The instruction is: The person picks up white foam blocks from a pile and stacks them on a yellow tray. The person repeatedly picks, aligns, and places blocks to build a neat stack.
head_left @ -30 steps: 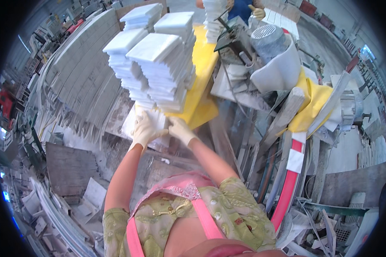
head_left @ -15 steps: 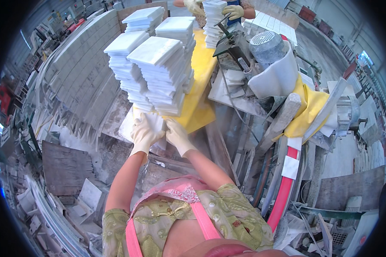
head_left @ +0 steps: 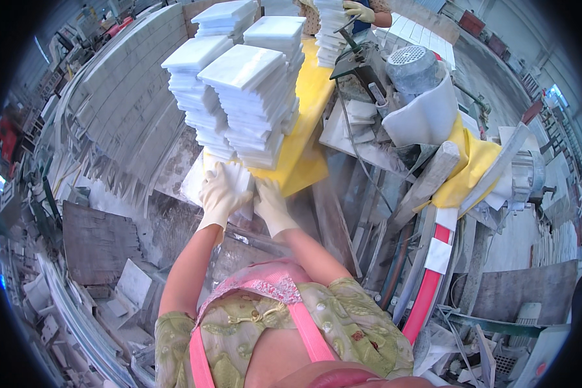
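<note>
My gloved left hand (head_left: 217, 195) is closed over the left side of a small block of white stone tiles (head_left: 240, 180) at the near end of the work surface. On the right side of that block, my gloved right hand (head_left: 271, 205) presses with its fingers, partly hidden by the tiles. Just beyond both hands rise tall stacks of white marble tiles (head_left: 242, 68), their edges uneven. The stacks stand beside and partly on a yellow sheet (head_left: 304, 155).
Across the stacks, a co-worker's gloved hand (head_left: 359, 11) is beside another tile pile (head_left: 330, 32). To the right stand a dusty motor (head_left: 412, 70) and a wooden beam (head_left: 427, 178). Long stone slabs (head_left: 126, 77) line the left. Broken offcuts (head_left: 136, 281) lie lower left.
My view has shifted slightly, so the stacks appear higher and farther right. Both my hands stay on the small tile block. One of the co-worker's hands has gone out of view.
</note>
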